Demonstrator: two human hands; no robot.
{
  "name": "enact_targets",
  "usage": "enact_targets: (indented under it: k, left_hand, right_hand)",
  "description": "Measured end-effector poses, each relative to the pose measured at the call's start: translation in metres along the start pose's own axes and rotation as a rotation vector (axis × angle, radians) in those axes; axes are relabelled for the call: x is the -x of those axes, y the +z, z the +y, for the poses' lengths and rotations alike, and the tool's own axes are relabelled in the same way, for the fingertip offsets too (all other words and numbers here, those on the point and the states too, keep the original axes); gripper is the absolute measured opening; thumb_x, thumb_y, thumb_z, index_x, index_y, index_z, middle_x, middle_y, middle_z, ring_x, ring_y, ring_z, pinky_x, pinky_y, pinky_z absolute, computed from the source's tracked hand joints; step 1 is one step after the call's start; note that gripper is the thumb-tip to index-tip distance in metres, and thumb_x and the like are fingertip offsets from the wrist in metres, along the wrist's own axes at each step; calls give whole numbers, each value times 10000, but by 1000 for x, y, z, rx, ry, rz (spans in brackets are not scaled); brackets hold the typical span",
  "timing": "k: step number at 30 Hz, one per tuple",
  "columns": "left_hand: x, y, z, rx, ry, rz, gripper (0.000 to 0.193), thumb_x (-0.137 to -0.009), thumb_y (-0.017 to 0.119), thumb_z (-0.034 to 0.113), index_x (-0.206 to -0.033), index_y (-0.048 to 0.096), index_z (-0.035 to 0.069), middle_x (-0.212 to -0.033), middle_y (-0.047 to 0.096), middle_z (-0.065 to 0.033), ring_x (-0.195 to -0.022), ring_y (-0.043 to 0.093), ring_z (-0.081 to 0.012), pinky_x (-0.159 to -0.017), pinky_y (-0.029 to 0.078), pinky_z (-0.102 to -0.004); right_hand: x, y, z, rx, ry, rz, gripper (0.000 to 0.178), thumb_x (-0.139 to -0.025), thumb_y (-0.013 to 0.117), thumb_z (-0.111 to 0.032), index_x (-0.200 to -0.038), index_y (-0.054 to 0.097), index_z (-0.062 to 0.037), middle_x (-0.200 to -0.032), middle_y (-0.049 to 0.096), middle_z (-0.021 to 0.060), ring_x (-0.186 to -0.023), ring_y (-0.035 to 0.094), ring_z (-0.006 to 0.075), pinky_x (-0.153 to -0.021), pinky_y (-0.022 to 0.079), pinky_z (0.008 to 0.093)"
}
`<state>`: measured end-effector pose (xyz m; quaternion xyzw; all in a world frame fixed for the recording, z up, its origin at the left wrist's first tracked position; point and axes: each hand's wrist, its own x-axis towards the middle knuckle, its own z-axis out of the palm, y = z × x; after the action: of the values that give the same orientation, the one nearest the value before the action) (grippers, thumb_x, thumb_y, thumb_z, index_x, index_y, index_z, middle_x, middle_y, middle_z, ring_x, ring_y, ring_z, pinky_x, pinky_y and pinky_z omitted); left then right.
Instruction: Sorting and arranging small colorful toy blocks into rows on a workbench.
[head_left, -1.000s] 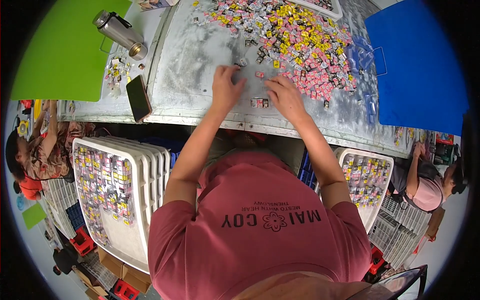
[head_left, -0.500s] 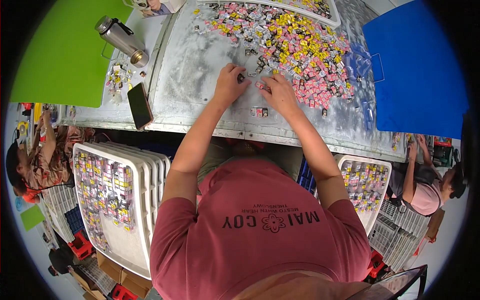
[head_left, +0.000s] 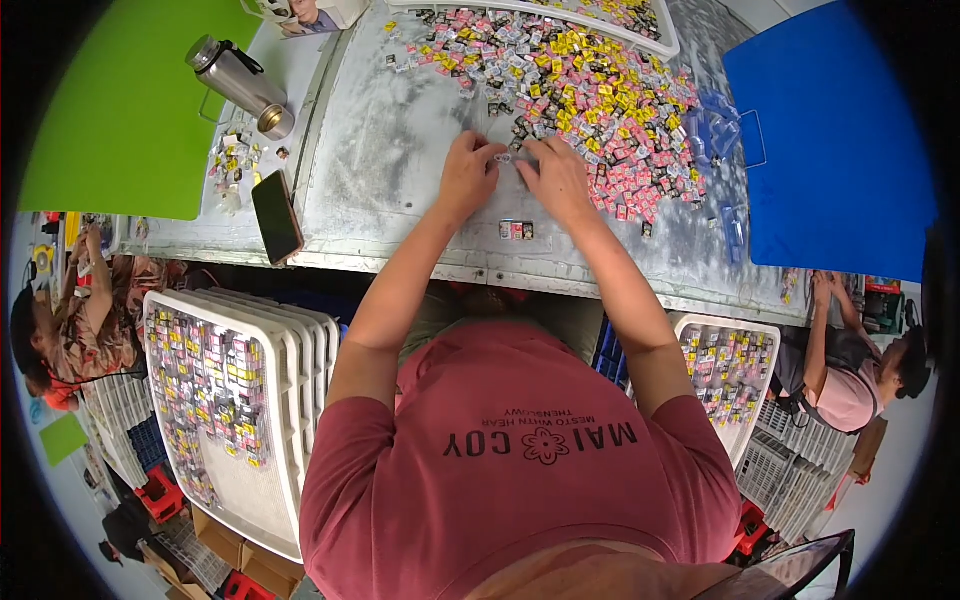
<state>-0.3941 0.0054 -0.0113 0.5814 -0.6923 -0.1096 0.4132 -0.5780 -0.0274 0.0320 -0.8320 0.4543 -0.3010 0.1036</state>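
My left hand is over the metal-topped table, fingers bent and closed at the tips on a small clear plastic piece. Close by on the right, my right hand has thumb and forefinger apart, both pointing toward that piece. No item shows between them, though the curled fingers hide part of the palm side. Nearer the table edge lies a short row of small blocks, dark, pink and pale. Just beyond and right of my hands spreads a large heap of small pink, yellow, black and clear pieces.
A white tray borders the heap's far side. On the left are a steel flask, a phone and a green panel; a blue panel stands right. Filled white trays flank me. Other people work at both sides.
My hands have come closer together. The dark piece at my left fingers and the pink one at my right no longer show; a clear piece now shows at my left fingertips.
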Motion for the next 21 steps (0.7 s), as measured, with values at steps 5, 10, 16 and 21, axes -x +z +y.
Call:
enact_targets:
  k: [5,10,16,21]
  left_hand:
    - [8,-7,22,-50,-103,124,354,-778,717,46,-1132,727,51,-1080,621,-149,-1021,602,-355,-902,518,-429]
    - [17,-11,13,-12,-192,58,324,-790,750,79,-1108,722,25,-1097,629,-155,-1021,626,-351,-900,524,-422]
    - [11,-2,14,-8,-206,61,350,-773,823,144,-1091,732,29,-1029,649,-138,-975,650,-334,-857,535,-416]
    - [5,-1,16,-9,-186,25,370,-767,837,158,-1112,741,62,-1032,647,-132,-974,650,-332,-846,536,-420]
  right_hand:
    - [-11,6,6,43,-68,-61,205,-840,751,-179,-1021,758,-84,-927,630,85,-930,637,289,-814,489,461]
    - [-5,4,11,15,-147,-76,154,-848,729,-141,-990,752,-89,-974,651,73,-949,640,287,-825,487,450]
    - [-2,7,16,-36,-154,-113,162,-822,721,-53,-983,740,-55,-1057,726,98,-989,667,326,-893,515,435]
    - [-3,5,15,-191,-205,-88,168,-849,690,-73,-1012,728,-73,-1060,714,79,-973,646,319,-882,498,449]
